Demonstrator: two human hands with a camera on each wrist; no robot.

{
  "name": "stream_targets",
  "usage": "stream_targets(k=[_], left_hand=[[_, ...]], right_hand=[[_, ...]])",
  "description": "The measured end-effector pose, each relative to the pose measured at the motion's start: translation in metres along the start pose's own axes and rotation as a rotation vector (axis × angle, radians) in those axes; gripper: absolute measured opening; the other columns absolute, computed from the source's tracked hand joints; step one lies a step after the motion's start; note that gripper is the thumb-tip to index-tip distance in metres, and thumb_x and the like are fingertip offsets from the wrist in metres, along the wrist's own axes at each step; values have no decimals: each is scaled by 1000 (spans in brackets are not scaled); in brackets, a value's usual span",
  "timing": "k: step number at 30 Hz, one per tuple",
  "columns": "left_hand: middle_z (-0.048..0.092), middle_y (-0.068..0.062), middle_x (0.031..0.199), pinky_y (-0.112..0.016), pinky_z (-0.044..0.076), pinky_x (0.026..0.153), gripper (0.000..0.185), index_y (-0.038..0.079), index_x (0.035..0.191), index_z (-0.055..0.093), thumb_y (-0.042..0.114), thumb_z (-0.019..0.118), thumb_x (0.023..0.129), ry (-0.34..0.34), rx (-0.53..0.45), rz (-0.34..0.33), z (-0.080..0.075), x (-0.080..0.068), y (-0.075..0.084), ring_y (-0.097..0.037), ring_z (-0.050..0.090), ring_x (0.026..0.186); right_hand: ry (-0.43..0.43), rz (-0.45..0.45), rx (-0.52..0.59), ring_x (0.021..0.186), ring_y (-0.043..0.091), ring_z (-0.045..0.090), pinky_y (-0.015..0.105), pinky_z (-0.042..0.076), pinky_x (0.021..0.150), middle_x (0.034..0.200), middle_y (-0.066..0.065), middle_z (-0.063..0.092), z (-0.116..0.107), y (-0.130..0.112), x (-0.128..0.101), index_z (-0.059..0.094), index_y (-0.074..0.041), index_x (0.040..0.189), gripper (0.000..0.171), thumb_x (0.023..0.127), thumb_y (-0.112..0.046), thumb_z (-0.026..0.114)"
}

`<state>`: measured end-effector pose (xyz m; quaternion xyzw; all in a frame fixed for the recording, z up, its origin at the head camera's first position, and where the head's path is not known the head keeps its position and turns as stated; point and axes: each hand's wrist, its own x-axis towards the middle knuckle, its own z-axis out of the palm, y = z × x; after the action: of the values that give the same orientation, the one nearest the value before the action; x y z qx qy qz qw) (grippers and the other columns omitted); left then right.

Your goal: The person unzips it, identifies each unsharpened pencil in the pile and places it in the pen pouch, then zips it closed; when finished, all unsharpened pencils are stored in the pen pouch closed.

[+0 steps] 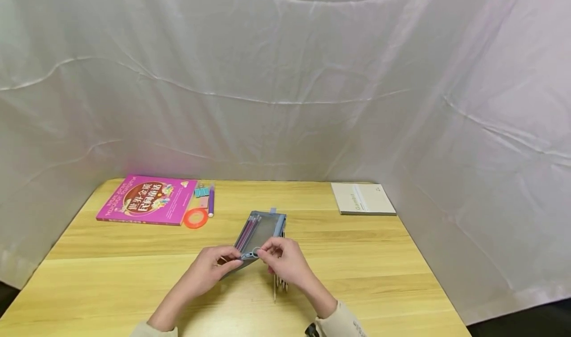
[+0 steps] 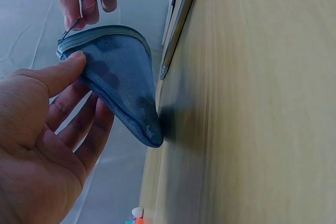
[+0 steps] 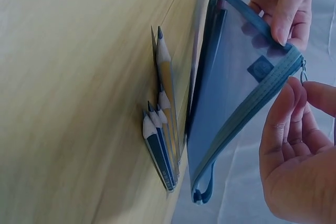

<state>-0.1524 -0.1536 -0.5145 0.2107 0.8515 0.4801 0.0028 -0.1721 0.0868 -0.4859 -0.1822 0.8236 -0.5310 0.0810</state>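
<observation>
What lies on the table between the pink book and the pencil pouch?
In the head view, an orange tape ring and a purple pen lie between the pink book and the pencil pouch.

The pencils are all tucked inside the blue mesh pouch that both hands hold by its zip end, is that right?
Not quite. The pencils lie loose on the table beside the blue mesh pouch, as the right wrist view shows. The rest holds: the left hand and right hand both hold the pouch at its zip end.
</observation>
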Motion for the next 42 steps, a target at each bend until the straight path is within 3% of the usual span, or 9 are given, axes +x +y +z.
stream_targets(k=[18,23,28,34,37,42], left_hand=[[68,12,86,-23,55,71,7,25,92,73,24,70,99,10,0,-16,-3,-3,2,-3,61,78],[68,12,86,-23,55,71,7,25,92,73,26,70,98,17,-4,-16,-6,-4,2,-3,61,78],[69,11,86,-24,56,72,6,25,93,74,25,70,99,32,-9,-13,-10,-7,1,-3,61,77],[69,12,86,-25,57,74,6,25,93,73,25,70,99,40,-1,6,-14,-9,0,-2,62,79],[70,13,87,-25,58,75,7,25,95,73,26,69,100,33,4,10,-16,-11,0,-2,62,80],[70,9,88,-24,55,70,9,24,94,72,23,67,101,-21,-7,26,-32,-20,0,-2,60,79]], right_hand=[[-11,66,-31,67,48,69,17,43,45,83,24,72,-5,6,5,74,-13,86,11,97,-17,74],[-10,61,-41,63,41,69,20,47,46,84,24,71,-8,10,7,73,-10,85,12,96,-16,75],[6,81,-31,59,32,68,30,57,53,83,23,71,-10,15,8,72,-6,85,12,94,-12,76],[2,95,-37,62,38,70,24,53,51,82,23,71,-11,17,10,72,-7,84,12,94,-13,76],[3,90,-72,62,38,70,22,51,49,81,21,71,-12,17,11,73,-8,85,10,94,-12,76],[88,98,-269,59,19,65,25,51,52,76,7,69,-32,29,22,72,-9,86,8,93,-12,75]])
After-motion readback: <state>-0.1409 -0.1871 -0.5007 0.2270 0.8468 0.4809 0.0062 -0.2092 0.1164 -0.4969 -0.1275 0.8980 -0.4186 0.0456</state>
